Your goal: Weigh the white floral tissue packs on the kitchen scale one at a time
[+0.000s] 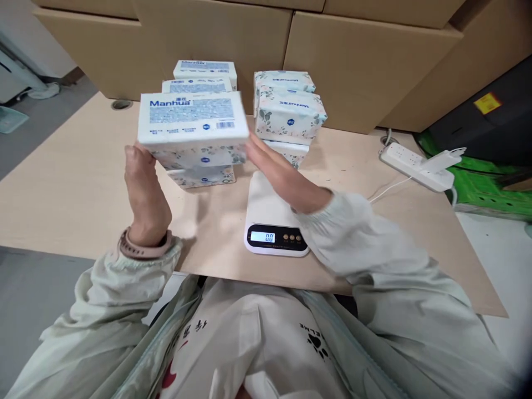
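Between my two hands is a white tissue pack (193, 130) with blue "Manhua" print, at the front of the left stack. My left hand (143, 185) presses its left end, the fingers partly hidden behind it. On the right end, my right hand (276, 169) lies with fingers stretched along the pack. Beneath it another tissue pack (203, 177) shows its flowered side. Below my right forearm a white kitchen scale (266, 208) reads 0.0 on its display.
More tissue packs (205, 67) stand behind on the left, and a second stack of flowered packs (291, 113) is to the right. Cardboard boxes (353, 72) line the table's back. A white power strip (415, 166) with a plugged-in charger and cable lies at the right.
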`<action>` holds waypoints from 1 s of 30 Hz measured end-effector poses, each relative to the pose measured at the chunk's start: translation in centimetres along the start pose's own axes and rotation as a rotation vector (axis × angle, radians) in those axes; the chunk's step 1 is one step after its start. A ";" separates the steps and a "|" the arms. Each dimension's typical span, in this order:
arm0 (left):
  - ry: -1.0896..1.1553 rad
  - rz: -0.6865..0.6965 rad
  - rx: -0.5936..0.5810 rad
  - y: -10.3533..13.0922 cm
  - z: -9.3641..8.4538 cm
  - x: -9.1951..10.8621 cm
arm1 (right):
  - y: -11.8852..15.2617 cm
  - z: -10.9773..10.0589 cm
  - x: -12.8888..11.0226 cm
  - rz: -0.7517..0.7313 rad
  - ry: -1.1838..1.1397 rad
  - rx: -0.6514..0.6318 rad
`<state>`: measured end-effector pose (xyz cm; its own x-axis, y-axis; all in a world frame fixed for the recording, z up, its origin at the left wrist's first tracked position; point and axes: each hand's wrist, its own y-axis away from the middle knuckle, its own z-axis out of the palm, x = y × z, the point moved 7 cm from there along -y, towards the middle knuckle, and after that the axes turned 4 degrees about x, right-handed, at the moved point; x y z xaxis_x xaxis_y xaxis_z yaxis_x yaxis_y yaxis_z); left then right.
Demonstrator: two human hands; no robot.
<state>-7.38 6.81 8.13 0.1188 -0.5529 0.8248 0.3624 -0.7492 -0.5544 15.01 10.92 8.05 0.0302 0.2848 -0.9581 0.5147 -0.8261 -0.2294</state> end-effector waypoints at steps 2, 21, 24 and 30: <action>-0.002 0.089 -0.110 2.3 1.7 2.0 | 4.7 -1.8 -1.9 -0.093 0.025 0.044; -0.026 -0.070 -0.276 8.7 5.2 -4.8 | 18.6 -8.5 5.3 -0.021 0.161 0.866; 0.037 -0.118 -0.182 8.2 4.8 -4.8 | 18.9 -8.7 5.4 0.020 0.163 0.884; 0.087 -0.179 -0.026 7.8 4.1 -4.6 | 18.8 -8.7 5.7 0.001 0.187 0.835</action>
<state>-1.29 5.02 0.48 -0.0257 -0.4384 0.8984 0.3464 -0.8469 -0.4034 32.34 1.23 -0.23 0.2085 0.2987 -0.9313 -0.2835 -0.8929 -0.3498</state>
